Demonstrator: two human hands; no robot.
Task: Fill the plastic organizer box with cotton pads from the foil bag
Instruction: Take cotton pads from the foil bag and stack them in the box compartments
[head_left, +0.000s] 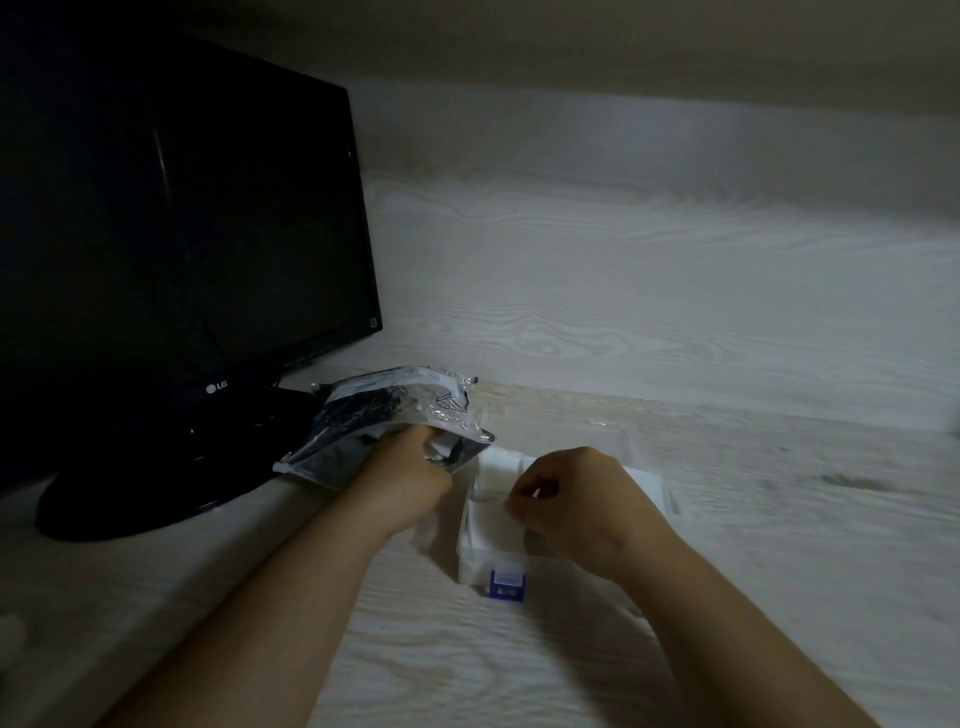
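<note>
A clear rectangular plastic organizer box sits on a pale wood-grain desk, with a small blue latch on its near wall. White cotton pads are stacked inside it, showing at its far left end. Its clear lid seems to lie open behind it, though the dim light leaves only faint edges. Just left of the box, and touching or nearly touching its far left corner, lies a crumpled silver foil bag with dark print, its mouth turned toward the box. The left hand reaches into that mouth from the box side; its fingers are hidden by the foil, so I cannot tell whether they are apart or clamped on anything. The right hand hovers over the middle of the box, fingers curled and thumb and fingertips drawn together above the pads; blur hides whether they pinch a pad. Farther left of the box, beyond the bag, stands a black flat monitor on a round black base, its screen dark.
</note>
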